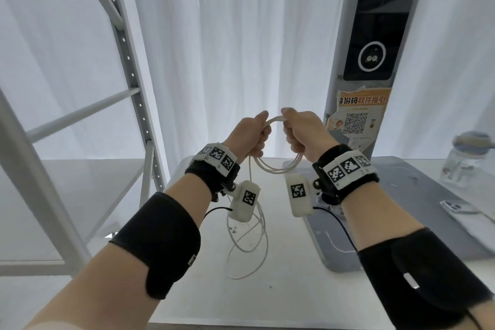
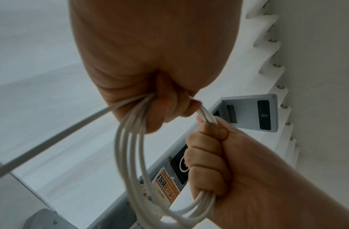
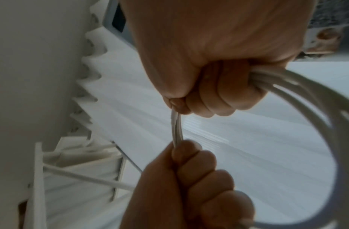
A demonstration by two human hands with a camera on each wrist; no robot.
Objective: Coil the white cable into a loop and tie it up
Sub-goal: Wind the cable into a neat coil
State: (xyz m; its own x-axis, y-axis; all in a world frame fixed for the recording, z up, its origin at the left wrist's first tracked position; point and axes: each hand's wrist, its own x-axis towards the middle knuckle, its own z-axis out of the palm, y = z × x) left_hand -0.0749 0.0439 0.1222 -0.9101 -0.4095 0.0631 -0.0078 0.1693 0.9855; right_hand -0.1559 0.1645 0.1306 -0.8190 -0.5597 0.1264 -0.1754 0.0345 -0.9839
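The white cable (image 1: 276, 170) is wound into a loop of several turns and held up above the table between both hands. My left hand (image 1: 251, 134) grips the loop's left side in a fist, and my right hand (image 1: 302, 131) grips its right side the same way. In the left wrist view the bundled turns (image 2: 130, 155) curve from my left hand (image 2: 160, 100) to my right hand (image 2: 209, 155). A short stretch (image 3: 176, 128) spans the two fists. A loose tail (image 1: 257, 244) hangs from the left hand and lies in slack curls on the table.
The white table (image 1: 267, 303) carries a grey flat mat (image 1: 401, 222) on the right, with a phone (image 1: 458, 207) and a glass jar (image 1: 466, 163) on it. A pillar with a QR sticker (image 1: 359, 120) stands behind. A metal rack (image 1: 128, 61) rises at the left.
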